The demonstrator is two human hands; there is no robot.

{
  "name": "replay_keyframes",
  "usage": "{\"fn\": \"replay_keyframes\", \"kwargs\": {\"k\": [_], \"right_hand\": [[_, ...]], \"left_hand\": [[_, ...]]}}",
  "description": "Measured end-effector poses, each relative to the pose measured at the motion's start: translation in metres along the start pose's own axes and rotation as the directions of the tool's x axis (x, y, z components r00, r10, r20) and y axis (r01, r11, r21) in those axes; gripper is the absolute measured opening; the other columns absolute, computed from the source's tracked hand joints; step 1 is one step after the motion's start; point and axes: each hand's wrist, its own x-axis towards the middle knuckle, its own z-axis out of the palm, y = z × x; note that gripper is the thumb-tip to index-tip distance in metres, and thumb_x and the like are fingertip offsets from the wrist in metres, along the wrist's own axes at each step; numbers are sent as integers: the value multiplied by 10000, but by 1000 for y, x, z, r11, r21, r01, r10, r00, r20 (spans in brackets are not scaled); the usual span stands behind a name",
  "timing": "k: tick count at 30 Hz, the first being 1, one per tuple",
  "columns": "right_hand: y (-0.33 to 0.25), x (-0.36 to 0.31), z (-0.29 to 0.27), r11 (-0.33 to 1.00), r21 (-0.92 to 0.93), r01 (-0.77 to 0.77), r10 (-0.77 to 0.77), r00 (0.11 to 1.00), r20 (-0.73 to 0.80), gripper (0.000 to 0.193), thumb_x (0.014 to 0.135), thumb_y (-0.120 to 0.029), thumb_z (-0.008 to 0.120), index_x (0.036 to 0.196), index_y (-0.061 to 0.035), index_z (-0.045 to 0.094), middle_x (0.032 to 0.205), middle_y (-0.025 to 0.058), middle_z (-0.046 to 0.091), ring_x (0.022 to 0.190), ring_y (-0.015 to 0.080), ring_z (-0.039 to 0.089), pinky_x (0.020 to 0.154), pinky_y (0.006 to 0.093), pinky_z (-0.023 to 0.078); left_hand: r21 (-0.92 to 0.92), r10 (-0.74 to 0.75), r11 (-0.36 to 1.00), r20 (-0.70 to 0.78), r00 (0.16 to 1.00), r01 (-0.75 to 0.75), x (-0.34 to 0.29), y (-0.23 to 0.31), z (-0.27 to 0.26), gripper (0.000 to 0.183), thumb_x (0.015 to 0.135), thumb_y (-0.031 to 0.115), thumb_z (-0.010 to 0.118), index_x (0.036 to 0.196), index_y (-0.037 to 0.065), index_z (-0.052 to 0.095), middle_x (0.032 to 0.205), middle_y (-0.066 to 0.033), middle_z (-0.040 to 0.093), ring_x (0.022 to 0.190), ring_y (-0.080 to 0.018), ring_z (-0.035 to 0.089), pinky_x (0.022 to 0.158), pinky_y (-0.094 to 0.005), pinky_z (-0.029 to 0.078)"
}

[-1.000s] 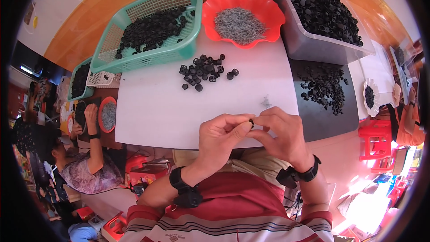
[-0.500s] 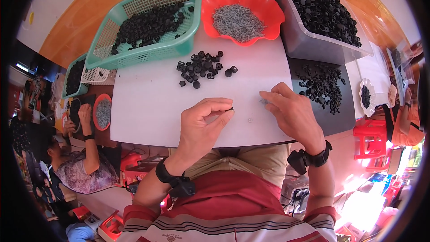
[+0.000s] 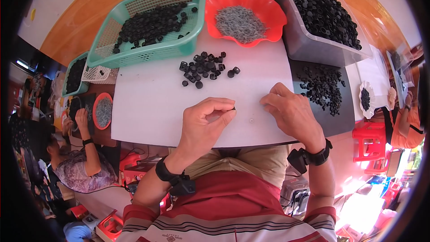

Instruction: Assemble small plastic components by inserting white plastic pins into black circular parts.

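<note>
My left hand (image 3: 207,118) is closed in a pinch above the white tabletop (image 3: 148,107), near its front edge. Between its thumb and forefinger a small black piece (image 3: 234,108) shows, mostly hidden by the fingertips. To the right, my right hand (image 3: 291,112) rests low over the board with its fingers bent and drawn together; whatever they hold, if anything, is hidden. Between the two hands a tiny pale round piece (image 3: 251,120) lies on the surface. Beyond them sits a loose heap of black plastic caps (image 3: 204,67).
A green basket (image 3: 148,50) of black parts, a red scalloped bowl (image 3: 212,22) of thin grey metal pieces and a translucent bin (image 3: 313,49) of black caps line the back. Small black parts (image 3: 329,92) cover a dark board at right. Other people work at both sides.
My right fingertips have closed together, and the greyish bits seen beside them are no longer visible. My left hand keeps its pinch. The whole view has shifted slightly.
</note>
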Motion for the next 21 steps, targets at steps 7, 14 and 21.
{"fn": "replay_keyframes", "kwargs": {"k": [7, 14, 21], "right_hand": [[0, -3, -2, 1000, 12, 8, -8, 1000, 19, 60, 900, -52, 640, 935, -65, 686, 990, 105, 655, 805, 379, 679, 693, 478, 526], [-1, -4, 1, 1000, 30, 4, -4, 1000, -5, 71, 886, -45, 654, 939, -63, 698, 979, 97, 663, 819, 376, 680, 703, 476, 527], [0, -5, -1, 1000, 26, -12, 13, 1000, -7, 158, 878, -56, 679, 1027, -81, 725, 994, 105, 655, 839, 375, 679, 715, 469, 532]], "left_hand": [[90, 108, 991, -51, 993, -103, 6, 12, -8, 147, 894, -73, 741, 1036, -33, 739, 1145, -133, 734, 1014, -162, 707, 911, -298, 584], [616, 492, 714, -104, 865, -332, 56, 55, -54, 144, 875, -2, 771, 1014, -21, 741, 1101, -143, 760, 997, -196, 726, 879, -306, 574], [712, 586, 616, -129, 800, -336, 97, 68, -77, 173, 849, 20, 788, 1012, -21, 749, 1099, -155, 760, 996, -249, 733, 883, -341, 569]]}}
